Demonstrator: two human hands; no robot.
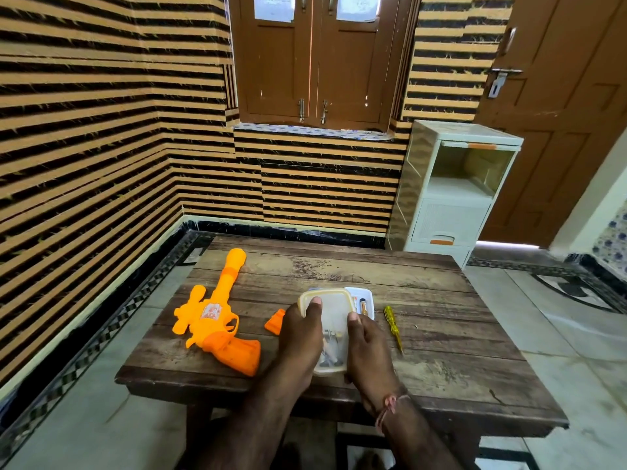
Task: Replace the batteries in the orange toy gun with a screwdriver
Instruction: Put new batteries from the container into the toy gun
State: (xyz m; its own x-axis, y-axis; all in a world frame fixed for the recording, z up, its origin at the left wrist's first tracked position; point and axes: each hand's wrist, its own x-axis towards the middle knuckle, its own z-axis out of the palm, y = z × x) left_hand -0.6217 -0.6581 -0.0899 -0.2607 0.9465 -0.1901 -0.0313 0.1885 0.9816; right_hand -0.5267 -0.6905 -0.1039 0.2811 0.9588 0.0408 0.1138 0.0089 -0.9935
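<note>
Gripping the lidded plastic box (330, 334) with left hand (300, 337) and right hand (368, 351), fingers curled around its sides, we likely open it next for batteries; toy gun (217, 320) lies left, screwdriver (393, 325) right.

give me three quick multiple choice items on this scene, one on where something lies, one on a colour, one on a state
1. Where does the screwdriver lie?
A. right of the plastic box
B. on the toy gun
C. on the floor

2. What colour is its handle?
A. blue
B. yellow
C. black

3. What are the hands doing?
A. both hold the box
B. both lie flat on the table
C. one lifts the gun

Answers: 1 A, it rests on the table past the right hand; 2 B, clear yellow; 3 A, left hand and right grip its sides.
</note>
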